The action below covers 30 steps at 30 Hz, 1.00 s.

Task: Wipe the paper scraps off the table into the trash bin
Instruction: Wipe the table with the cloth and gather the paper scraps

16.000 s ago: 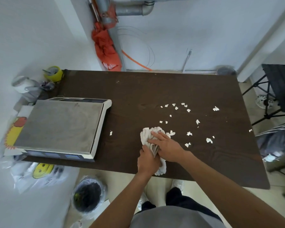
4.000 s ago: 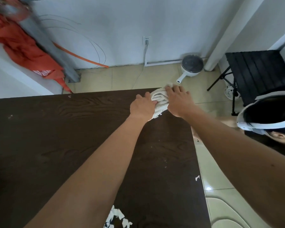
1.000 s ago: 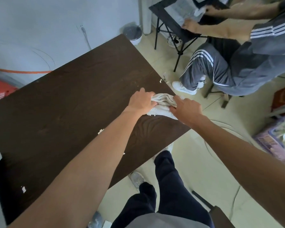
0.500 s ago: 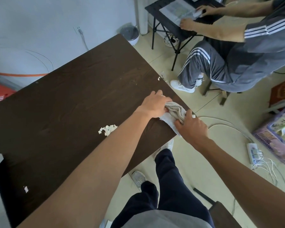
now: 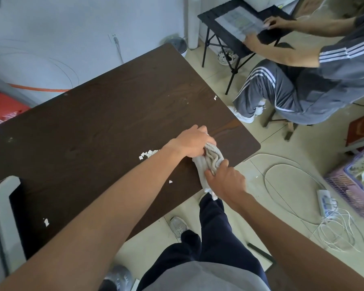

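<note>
At the near edge of the dark wood-grain counter [image 5: 105, 114], the right hand [image 5: 225, 181] pinches the lower end of a bunched, ribbed white cloth [image 5: 208, 162] that hangs partly over the rim above the person's dark trousers. The left hand [image 5: 193, 141] is curled closed over the cloth's upper end, pressing it flat on the surface. Just left of that hand, partly hidden by the forearm, lies a small heap of paper scraps [image 5: 148, 154]; single scraps [image 5: 170, 181] sit near the edge, one by the left corner and one at the far right rim. A grey-white slab [image 5: 2, 217] overlaps the left end. On the tiled floor to the right lie looped white cables [image 5: 292, 185] and a pink slatted basket [image 5: 353, 181] holding crumpled plastic. Beyond, a seated person in grey striped clothes [image 5: 315, 80] works at a black folding stand [image 5: 235, 32].
</note>
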Each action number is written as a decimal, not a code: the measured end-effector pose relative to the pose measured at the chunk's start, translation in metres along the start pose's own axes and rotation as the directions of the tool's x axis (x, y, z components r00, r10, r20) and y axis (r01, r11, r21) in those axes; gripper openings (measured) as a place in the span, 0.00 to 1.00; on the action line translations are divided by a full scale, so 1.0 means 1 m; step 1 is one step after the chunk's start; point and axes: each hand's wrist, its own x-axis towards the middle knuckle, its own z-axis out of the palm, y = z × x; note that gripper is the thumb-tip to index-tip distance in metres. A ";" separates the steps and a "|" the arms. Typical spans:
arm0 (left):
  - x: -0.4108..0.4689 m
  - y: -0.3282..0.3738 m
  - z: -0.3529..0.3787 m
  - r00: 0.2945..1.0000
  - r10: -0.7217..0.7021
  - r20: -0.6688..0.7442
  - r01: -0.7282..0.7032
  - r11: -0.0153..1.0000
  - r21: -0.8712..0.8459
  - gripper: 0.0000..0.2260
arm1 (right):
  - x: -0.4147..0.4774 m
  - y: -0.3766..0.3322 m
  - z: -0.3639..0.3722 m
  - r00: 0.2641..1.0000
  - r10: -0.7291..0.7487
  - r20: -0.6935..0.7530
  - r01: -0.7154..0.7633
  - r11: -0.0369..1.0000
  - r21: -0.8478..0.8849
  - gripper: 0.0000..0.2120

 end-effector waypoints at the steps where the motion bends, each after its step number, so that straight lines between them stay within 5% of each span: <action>1: -0.004 -0.003 -0.001 1.000 -0.010 0.008 0.010 1.000 0.007 0.22 | -0.002 -0.006 0.004 1.000 -0.017 0.008 0.017 1.000 -0.004 0.21; 7: -0.024 -0.025 -0.004 0.997 -0.062 -0.048 0.064 0.997 0.047 0.23 | 0.006 -0.041 0.003 0.990 -0.094 0.104 0.100 0.994 -0.053 0.22; 20: -0.051 -0.094 -0.001 0.903 -0.338 -0.264 0.356 0.934 0.021 0.22 | 0.047 -0.105 -0.015 0.945 -0.323 0.054 0.326 0.909 -0.259 0.21; 30: -0.096 -0.144 0.011 0.709 -0.660 -0.250 0.613 0.751 -0.245 0.20 | 0.089 -0.174 -0.028 0.830 -0.540 0.142 0.536 0.701 -0.471 0.15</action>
